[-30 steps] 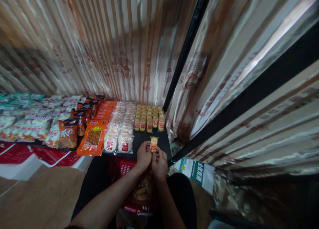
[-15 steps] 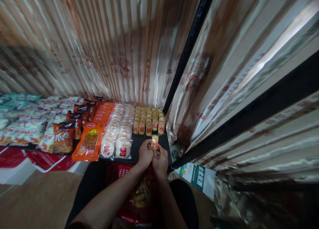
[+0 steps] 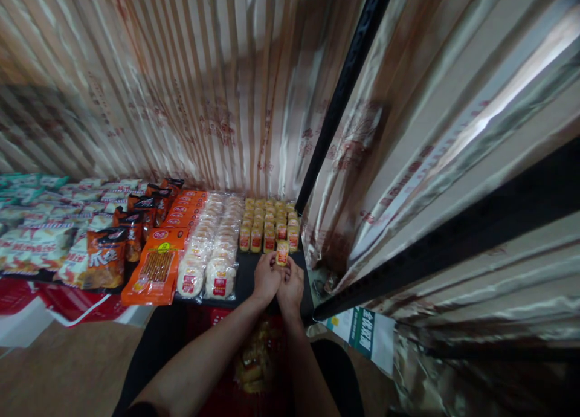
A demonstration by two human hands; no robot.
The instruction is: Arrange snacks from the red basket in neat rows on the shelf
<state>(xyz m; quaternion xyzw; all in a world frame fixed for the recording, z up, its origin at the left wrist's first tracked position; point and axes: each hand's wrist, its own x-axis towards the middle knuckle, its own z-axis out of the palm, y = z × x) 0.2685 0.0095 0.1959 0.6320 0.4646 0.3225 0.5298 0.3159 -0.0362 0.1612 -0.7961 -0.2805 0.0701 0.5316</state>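
Observation:
My left hand [image 3: 266, 278] and my right hand [image 3: 291, 287] are pressed together over the front of a black shelf [image 3: 247, 269], and both pinch one small yellow snack packet [image 3: 282, 252] with a red label, held upright. The packet is just in front of the rows of the same small yellow packets [image 3: 268, 223] standing at the shelf's right end. Both hands have their fingers closed round the packet's lower edge.
Left of the yellow rows lie round white cracker packs [image 3: 220, 235], orange packs [image 3: 156, 266], dark bags [image 3: 106, 257] and more snack bags further left. A red basket [image 3: 247, 368] with goods sits below my arms. Striped foil sheeting [image 3: 203, 90] and a black post [image 3: 344, 84] close off the back and right.
Both hands have carried the yellow packet forward, from the shelf's front edge up to the front row of yellow packets. The view has tilted a little downward.

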